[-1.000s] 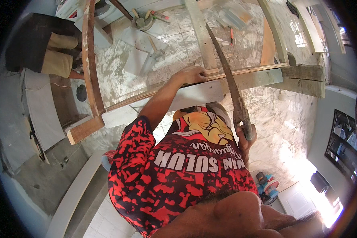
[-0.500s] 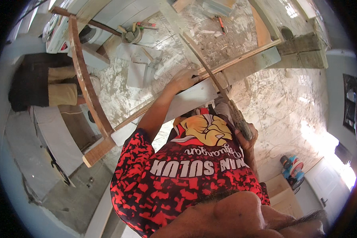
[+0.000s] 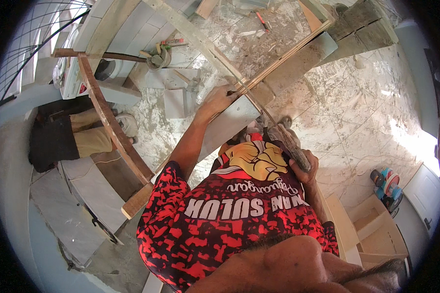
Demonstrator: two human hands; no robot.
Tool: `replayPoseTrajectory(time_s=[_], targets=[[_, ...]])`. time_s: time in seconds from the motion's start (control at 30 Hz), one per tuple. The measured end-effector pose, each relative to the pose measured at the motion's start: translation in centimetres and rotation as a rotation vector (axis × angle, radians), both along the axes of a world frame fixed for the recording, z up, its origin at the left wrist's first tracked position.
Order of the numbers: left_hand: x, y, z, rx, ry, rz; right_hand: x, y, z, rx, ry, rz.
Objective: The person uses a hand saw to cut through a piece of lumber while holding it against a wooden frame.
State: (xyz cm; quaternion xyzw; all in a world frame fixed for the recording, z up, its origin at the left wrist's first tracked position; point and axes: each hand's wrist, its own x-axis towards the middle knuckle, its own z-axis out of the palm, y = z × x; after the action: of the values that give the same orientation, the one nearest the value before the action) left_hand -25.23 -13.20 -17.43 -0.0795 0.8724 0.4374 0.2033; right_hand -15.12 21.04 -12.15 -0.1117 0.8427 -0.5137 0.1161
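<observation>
My right hand (image 3: 306, 163) is closed round the end of a handsaw's worn wooden handle (image 3: 289, 140), close to my shirt. The thin blade (image 3: 259, 101) slants away to the far left, crossing a bundle of narrow wooden strips (image 3: 284, 56). On the near left side of that crossing, my left hand (image 3: 219, 101) grips the strips, its fingers curled over them. A pale flat board (image 3: 231, 128) lies beneath the strips and my left hand. How deep the blade has cut cannot be made out.
Left, a brown wooden frame (image 3: 101, 101) stands near a person in a dark top (image 3: 54, 139). A bucket with tools (image 3: 157, 59) and a red-handled tool (image 3: 263, 22) are on the dusty tiled floor. At right are a fan (image 3: 390, 186) and an open wooden box (image 3: 379, 234).
The view has turned, shifting the room's surroundings in the picture. My left hand and the blade's crossing point appear slightly farther left and lower. Both hands keep their grips.
</observation>
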Motion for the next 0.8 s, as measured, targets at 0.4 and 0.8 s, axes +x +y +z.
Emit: replayPoseTrajectory(time_s=[0.4, 0.8], targets=[[0.2, -0.2, -3.9, 0.08, 0.072, 0.071, 0.8, 1.4, -2.3, -0.044, 0.108, 0.065], [-0.6, 0.2, -3.3, 0.199, -0.112, 0.217, 2.5, 4.2, -2.1, -0.114, 0.06, 0.063]])
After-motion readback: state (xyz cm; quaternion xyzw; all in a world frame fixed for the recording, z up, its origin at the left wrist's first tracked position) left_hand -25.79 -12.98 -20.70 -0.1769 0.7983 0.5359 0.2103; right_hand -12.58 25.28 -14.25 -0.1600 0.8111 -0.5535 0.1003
